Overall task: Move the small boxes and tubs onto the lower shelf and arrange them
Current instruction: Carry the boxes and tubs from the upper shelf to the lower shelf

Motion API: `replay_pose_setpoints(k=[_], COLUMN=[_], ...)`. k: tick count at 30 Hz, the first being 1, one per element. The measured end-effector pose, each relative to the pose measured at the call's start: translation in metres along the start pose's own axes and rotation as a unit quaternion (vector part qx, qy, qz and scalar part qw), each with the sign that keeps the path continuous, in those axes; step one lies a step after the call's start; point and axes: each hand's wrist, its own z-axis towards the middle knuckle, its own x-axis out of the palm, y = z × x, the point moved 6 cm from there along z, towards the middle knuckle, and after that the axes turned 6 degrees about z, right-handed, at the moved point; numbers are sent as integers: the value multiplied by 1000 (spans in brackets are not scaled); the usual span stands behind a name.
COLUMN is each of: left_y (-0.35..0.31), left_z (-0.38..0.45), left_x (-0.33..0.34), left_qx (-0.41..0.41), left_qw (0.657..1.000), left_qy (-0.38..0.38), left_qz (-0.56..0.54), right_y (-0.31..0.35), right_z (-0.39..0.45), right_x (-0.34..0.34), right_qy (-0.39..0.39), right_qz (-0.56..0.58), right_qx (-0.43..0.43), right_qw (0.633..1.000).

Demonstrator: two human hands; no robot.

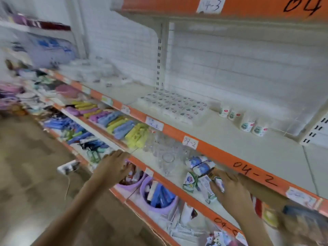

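Observation:
On the upper shelf (230, 139) marked 04-2 stand a block of several small white tubs (174, 107) and a few loose white tubs (248, 124) to its right. Below it, on the lower shelf (200, 201), lie small white-and-blue boxes (198, 163) and white-and-green boxes (190, 181). My right hand (229, 188) reaches under the upper shelf's orange edge and holds a small white box (219, 183) among them. My left hand (115, 165) rests with fingers spread on the lower shelf's orange front edge, holding nothing. The view is blurred.
Clear drinking glasses (166, 155) stand on the lower shelf left of the boxes. Purple buckets (159, 196) of goods sit one shelf down. Yellow, blue and purple pouches (120, 121) fill the shelf further left. A power strip (68, 167) lies on the brown floor.

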Motion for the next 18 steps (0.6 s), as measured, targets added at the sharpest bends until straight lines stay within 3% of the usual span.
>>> replay_pose_setpoints(k=[5, 11, 18], left_y=[94, 195, 318], left_z=[-71, -120, -109], left_x=[-29, -64, -82], left_qx=[-134, -233, -254], left_qw=[990, 971, 962], left_qy=[0, -25, -41], left_qz=[30, 55, 91], right_y=[96, 218, 346], right_z=[37, 95, 165], right_x=[35, 77, 124], right_qy=[29, 39, 49], right_qz=[71, 130, 158], right_qx=[-101, -196, -232], right_qw=[992, 971, 958])
